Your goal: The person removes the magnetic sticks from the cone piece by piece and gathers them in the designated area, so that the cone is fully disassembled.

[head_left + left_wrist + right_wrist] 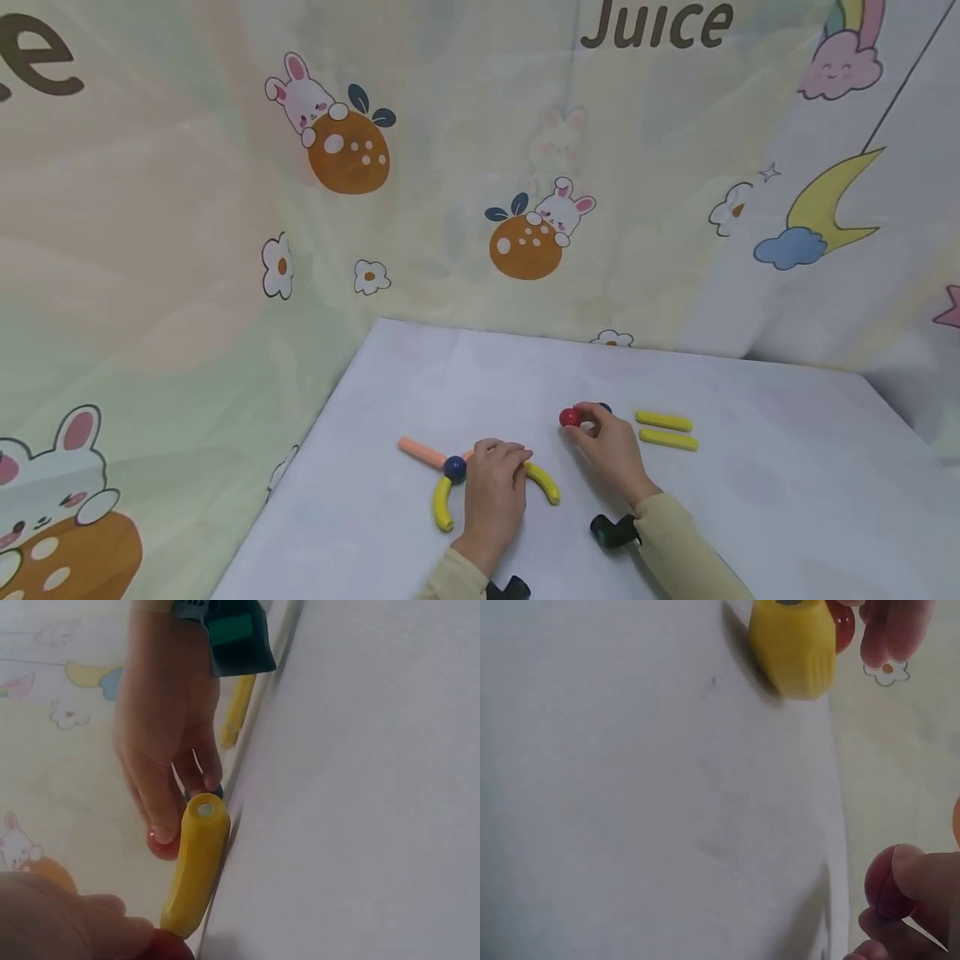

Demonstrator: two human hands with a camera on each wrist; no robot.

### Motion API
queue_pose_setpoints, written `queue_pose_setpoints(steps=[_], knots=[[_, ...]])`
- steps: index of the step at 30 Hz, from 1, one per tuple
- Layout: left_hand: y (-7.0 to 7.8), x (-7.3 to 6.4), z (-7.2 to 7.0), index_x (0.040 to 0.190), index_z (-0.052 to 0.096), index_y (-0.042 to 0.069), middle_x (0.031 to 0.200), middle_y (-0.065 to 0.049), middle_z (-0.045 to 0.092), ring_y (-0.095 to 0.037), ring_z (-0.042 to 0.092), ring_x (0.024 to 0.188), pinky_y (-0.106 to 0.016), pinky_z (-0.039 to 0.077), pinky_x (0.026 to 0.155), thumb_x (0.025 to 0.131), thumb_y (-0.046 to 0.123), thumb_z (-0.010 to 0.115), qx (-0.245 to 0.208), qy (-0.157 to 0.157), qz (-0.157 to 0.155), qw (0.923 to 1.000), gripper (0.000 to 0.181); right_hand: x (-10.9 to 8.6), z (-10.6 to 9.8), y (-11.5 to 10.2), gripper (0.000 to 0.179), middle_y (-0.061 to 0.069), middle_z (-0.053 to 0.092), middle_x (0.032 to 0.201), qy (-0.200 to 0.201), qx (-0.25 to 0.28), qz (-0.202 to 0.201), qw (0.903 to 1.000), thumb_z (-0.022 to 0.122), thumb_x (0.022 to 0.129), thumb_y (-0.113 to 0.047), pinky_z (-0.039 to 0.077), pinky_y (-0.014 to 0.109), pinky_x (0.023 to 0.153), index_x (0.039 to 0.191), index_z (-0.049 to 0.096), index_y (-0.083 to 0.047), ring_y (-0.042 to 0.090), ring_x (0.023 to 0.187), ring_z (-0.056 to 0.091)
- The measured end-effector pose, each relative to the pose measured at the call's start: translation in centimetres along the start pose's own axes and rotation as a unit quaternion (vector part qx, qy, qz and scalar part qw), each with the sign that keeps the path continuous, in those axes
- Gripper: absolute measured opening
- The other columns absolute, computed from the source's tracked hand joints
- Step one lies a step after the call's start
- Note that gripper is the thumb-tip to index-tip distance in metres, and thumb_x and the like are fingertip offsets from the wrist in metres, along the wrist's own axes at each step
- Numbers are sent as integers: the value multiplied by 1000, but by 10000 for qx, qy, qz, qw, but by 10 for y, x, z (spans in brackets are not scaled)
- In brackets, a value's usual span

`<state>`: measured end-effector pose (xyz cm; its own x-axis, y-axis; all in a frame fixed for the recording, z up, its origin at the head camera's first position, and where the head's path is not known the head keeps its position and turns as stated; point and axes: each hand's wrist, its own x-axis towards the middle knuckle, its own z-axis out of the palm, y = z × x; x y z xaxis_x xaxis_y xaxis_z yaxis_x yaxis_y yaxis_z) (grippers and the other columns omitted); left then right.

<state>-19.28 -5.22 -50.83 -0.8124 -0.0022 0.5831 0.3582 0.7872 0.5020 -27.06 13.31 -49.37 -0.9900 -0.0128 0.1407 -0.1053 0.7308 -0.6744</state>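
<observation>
My left hand [495, 492] curls over the joint between a peach rod and a curved yellow piece [543, 483]. In the left wrist view, its fingers hold a red ball [169, 946] attached to that yellow piece's end. Another curved yellow piece [442, 504] and a peach rod [422, 452] meet at a dark blue ball [454, 468], left of this hand. My right hand [611, 450] pinches a second red ball [569, 417] between thumb and fingers. Behind its fingers, another blue ball [605, 407] is mostly hidden.
Two straight yellow rods [666, 430] lie side by side, right of the right hand. The white tabletop [787, 483] reaches a printed cloth backdrop [450, 208] at the back and left. Each wrist wears a dark camera mount [613, 532].
</observation>
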Motion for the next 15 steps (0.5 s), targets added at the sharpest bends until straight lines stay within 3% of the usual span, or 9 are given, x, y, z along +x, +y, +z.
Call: queue_pose_setpoints(steps=[4, 8, 15], knots=[[-4, -1, 3, 97, 77, 15, 102, 3, 71, -22, 55, 109, -39, 42, 87, 79, 7, 80, 161, -158, -22, 9997, 20, 10, 8, 0, 42, 7, 68, 114, -3, -47, 78, 10000, 73, 88, -23, 52, 35, 78, 128, 60, -13, 19, 85, 58], [-6, -2, 5, 99, 76, 17, 106, 3, 69, -19, 53, 108, -38, 40, 87, 81, 10, 79, 246, -472, -204, 9984, 20, 17, 12, 1, 44, 9, 67, 119, -23, -54, 88, 9999, 72, 89, -21, 51, 38, 80, 130, 59, -13, 21, 86, 58], [-7, -2, 3, 96, 73, 21, 102, 7, 65, -14, 55, 105, -36, 46, 91, 80, 9, 79, 198, -793, -346, 9960, 21, 25, 17, 2, 44, 11, 66, 122, -1, -162, 210, 9996, 72, 89, -19, 52, 42, 85, 131, 60, -13, 23, 93, 61]])
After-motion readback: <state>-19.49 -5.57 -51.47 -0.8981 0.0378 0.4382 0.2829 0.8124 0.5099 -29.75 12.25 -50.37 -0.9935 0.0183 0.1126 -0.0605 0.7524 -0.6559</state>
